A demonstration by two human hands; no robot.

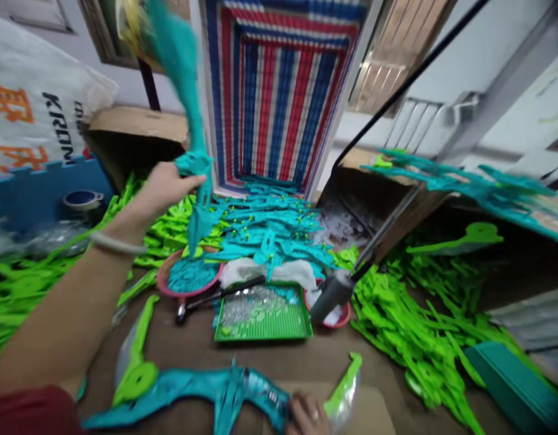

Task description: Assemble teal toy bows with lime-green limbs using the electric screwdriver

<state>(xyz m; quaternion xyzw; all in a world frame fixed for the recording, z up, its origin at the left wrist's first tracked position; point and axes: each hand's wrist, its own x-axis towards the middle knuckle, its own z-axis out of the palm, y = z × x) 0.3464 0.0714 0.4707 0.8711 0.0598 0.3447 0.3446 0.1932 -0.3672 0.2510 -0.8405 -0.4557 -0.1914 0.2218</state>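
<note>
My left hand [165, 187] is raised over the table, its fingers closed around a teal plastic toy bow part [195, 121] held upright and blurred at its top. Below it lies a teal toy bow body [192, 380] with a lime-green limb [136, 380] at its left end and another green limb [345, 386] at its right. My right hand [308, 414] grips the right end of this body at the lower edge of the view; part of the hand is cut off.
A green tray [263, 335] of small metal parts, a pink bowl [188, 294] of teal pieces and a grey power screwdriver [331, 296] stand mid-table. Green limbs [410, 326] pile at both sides; teal bodies [270, 211] stack behind. A teal bin [514, 380] is at right.
</note>
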